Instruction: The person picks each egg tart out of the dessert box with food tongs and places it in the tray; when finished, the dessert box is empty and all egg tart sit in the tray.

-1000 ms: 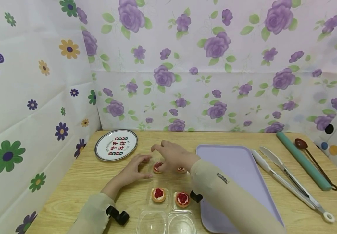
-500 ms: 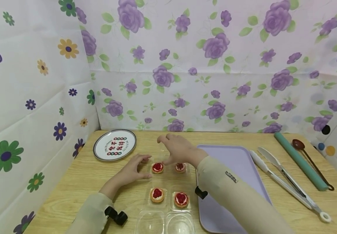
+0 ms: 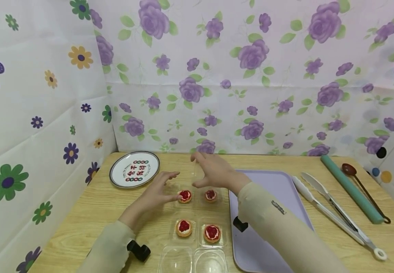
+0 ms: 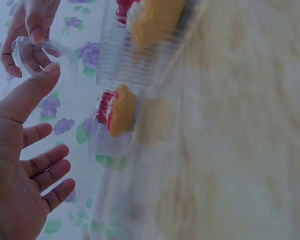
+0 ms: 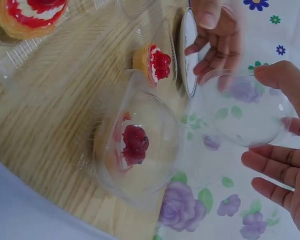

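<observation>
Two tarts with red topping stand at the back in clear plastic cups: a left one (image 3: 184,196) and a right one (image 3: 211,195), the right one under a clear dome (image 5: 157,120). My right hand (image 3: 215,171) is raised behind them, thumb and fingers spread around a second clear domed lid (image 5: 245,107) above the left cup. My left hand (image 3: 156,193) is left of that tart, fingers loosely spread and holding nothing; its thumb comes close to the tart. Nearer stand two more tarts, a left one (image 3: 184,228) and a right one (image 3: 212,232), in uncovered cups.
Clear lids (image 3: 176,259) lie folded out toward me from the nearer cups. A printed plate (image 3: 134,169) is at back left. To the right are a lilac tray (image 3: 268,242), tongs (image 3: 337,212), a green rolling pin (image 3: 352,189) and a brown spoon (image 3: 350,168).
My right hand has moved right and back, uncovering the back tarts in the head view, with the lid turned up in it. My left hand has shifted slightly toward the left back tart.
</observation>
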Action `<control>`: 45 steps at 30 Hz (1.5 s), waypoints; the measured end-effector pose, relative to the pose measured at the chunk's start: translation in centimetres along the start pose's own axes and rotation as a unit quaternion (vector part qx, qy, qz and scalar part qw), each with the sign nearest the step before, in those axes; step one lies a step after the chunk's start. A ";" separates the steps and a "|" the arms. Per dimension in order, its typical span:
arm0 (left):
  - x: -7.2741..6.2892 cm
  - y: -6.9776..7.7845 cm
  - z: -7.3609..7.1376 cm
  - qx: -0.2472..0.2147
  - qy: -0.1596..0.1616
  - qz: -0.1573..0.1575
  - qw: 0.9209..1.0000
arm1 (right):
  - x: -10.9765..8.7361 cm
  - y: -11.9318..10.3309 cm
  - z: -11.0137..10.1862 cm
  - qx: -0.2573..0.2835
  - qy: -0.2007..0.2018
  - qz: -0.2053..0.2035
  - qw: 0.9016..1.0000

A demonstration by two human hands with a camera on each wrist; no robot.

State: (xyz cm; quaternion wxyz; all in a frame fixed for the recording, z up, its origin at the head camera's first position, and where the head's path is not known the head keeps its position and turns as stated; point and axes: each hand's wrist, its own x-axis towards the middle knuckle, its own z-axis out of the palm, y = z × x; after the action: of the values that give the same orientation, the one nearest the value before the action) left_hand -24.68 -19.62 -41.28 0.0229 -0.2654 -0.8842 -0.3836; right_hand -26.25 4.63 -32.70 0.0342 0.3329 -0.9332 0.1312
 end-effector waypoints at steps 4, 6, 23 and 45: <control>0.5 0.8 -0.2 0.020 0.002 0.016 1.000 | -0.2 0.3 0.2 0.045 0.019 -0.001 0.999; 0.8 1.1 -0.3 0.019 0.000 0.013 1.000 | -0.4 0.5 0.4 0.067 0.026 -0.002 0.997; 2.5 2.1 -0.3 -0.004 -0.002 0.029 1.000 | -0.9 1.2 2.2 0.179 0.060 -0.005 0.982; 6.0 1.9 -1.4 0.112 -0.016 -0.055 0.992 | 1.2 2.8 1.9 0.104 -0.001 0.046 0.994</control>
State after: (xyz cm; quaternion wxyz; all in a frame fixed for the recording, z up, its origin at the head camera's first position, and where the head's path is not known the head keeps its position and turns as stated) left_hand -29.19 -16.82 -37.55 0.0174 -0.2184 -0.9351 -0.2784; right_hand -28.91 5.42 -34.95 -0.0078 0.2915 -0.9289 0.2284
